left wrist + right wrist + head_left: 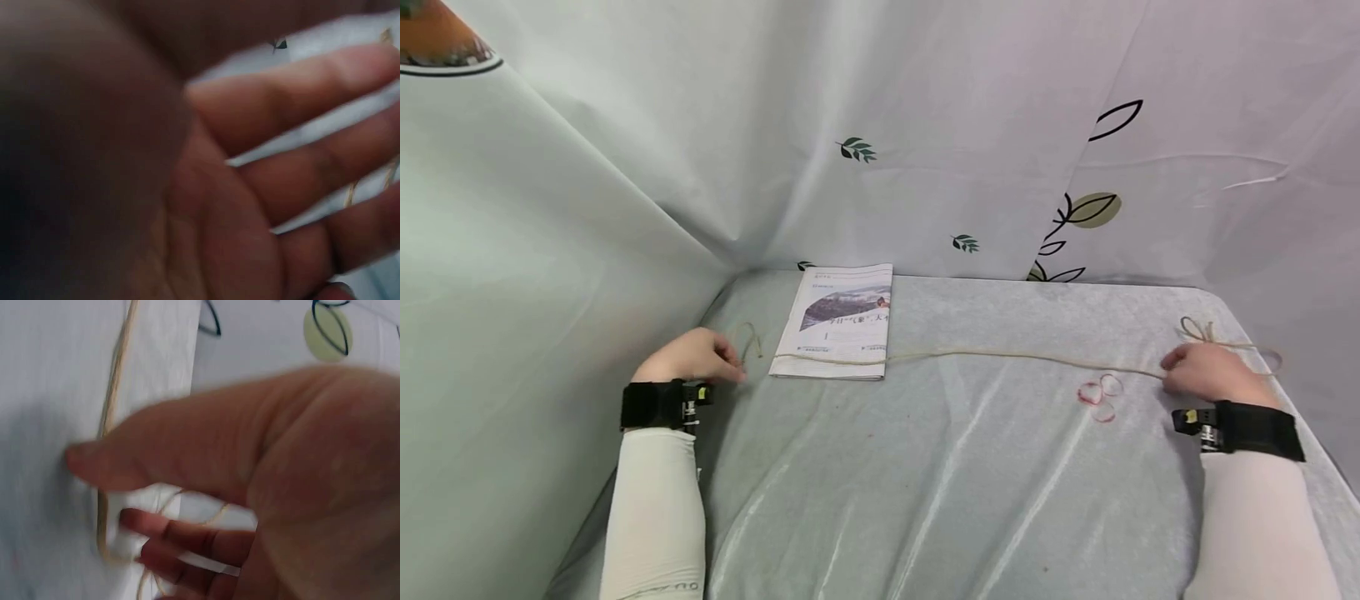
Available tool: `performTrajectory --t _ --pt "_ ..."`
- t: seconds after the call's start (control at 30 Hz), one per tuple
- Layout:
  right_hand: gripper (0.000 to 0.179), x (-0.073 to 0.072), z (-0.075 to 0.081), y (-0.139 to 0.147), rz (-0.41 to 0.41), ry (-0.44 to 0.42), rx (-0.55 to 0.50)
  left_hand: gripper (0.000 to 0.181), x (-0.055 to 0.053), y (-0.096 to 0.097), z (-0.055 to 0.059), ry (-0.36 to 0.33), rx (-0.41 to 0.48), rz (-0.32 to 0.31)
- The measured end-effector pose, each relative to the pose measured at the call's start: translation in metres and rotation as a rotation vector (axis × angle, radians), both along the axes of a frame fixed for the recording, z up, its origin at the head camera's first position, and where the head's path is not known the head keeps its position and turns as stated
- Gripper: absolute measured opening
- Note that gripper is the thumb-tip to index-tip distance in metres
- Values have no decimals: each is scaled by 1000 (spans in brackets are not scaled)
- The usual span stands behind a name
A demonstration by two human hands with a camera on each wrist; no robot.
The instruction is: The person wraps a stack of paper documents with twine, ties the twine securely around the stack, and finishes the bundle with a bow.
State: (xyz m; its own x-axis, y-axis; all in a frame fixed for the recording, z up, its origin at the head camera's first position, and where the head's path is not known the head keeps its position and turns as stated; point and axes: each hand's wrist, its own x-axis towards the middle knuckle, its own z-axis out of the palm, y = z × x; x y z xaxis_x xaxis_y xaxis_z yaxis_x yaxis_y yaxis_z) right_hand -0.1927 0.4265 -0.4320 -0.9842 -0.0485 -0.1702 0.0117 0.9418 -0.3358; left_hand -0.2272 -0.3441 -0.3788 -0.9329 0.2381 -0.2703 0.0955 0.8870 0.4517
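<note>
In the head view, a string [985, 353] is running left to right across the far part of the table [910, 475], its long axis filling the span between the two hands, so each hand is standing at one end of it. Towards the left it is crossing the near part of a folded newspaper [842, 325]. The left hand [692, 358] is resting just left of that paper, beside the string's loose curled tail, and is clearly the nearer hand to the paper. The right hand [1210, 372] is reaching over the right end of the string, with some loops [1198, 332] lying on its far side and three red rubber bands [1101, 401] lying near it, to the left. In the left wrist view, the fingers [300, 87] are spreading apart, fairly straight, with no string showing in their grasp; bits of it are appearing beyond them. In the right wrist view, the string is passing beneath the thumb [144, 450], which is standing apart from the loosely bending fingers; the blur is heavy, so whether a fingertip is touching the string is hard to tell.
</note>
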Motion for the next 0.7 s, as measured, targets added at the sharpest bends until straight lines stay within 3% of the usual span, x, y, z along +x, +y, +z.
performTrajectory --t 0.07,0.17,0.27,0.4,0.5,0.6,0.7 --pt "38 -5 -3 -12 55 41 -27 28 0 8 -1 -47 -48 2" --pt "38 -11 -8 -33 134 123 -46 38 -2 26 -2 -33 -131 22" --pt "30 -14 -10 -50 188 164 -56 43 -5 49 -5 75 -187 23" --pt "9 -15 -10 -61 227 143 -61 40 -12 83 -19 248 -175 -45" --pt "9 -16 -9 -64 228 104 -78 48 -17 102 -34 276 -144 -116" --pt "6 -16 -9 -63 217 75 -103 34 -18 110 -46 268 -151 -177" --pt "5 -15 -8 -62 214 41 -115 10 -18 112 -51 274 -151 -224"
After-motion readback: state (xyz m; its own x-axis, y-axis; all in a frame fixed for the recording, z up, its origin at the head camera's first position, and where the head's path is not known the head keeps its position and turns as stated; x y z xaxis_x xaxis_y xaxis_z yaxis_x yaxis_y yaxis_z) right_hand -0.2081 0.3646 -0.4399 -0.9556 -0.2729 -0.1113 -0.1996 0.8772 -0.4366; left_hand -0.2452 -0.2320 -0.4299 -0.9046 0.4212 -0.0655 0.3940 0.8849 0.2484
